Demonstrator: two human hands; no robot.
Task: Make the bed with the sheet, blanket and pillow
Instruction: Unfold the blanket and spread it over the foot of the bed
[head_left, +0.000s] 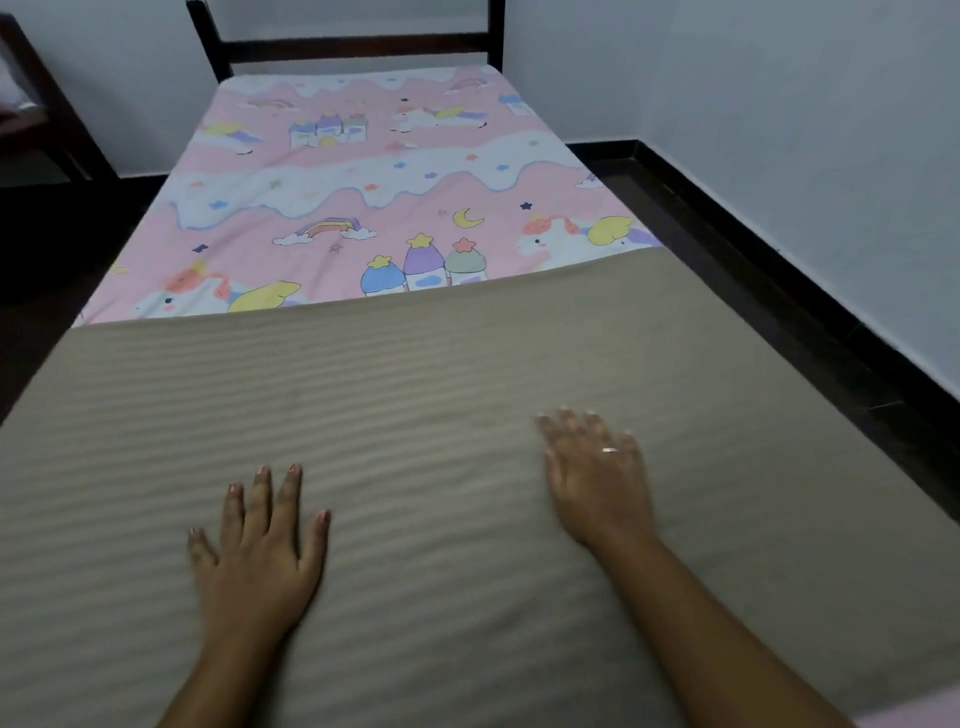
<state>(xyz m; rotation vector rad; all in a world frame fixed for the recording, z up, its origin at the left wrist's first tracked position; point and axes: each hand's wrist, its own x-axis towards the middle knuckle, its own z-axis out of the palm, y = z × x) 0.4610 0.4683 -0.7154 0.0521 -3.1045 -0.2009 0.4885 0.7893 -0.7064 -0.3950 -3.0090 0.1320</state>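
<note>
A pink sheet (358, 171) printed with unicorns, rainbows and castles covers the far half of the bed. A beige striped blanket (441, 364) lies spread flat over the near half, its far edge running straight across the mattress. My left hand (260, 540) rests palm down on the blanket at centre left, fingers straight and spread. My right hand (597, 478), with a ring on one finger, lies flat on the blanket to the right, slightly blurred. No pillow is in view.
A dark wooden headboard (353, 47) stands at the far end against a pale wall. Dark floor runs along both sides of the bed. Another piece of dark wooden furniture (36, 104) stands at the far left. A pink edge (914, 712) shows at the bottom right corner.
</note>
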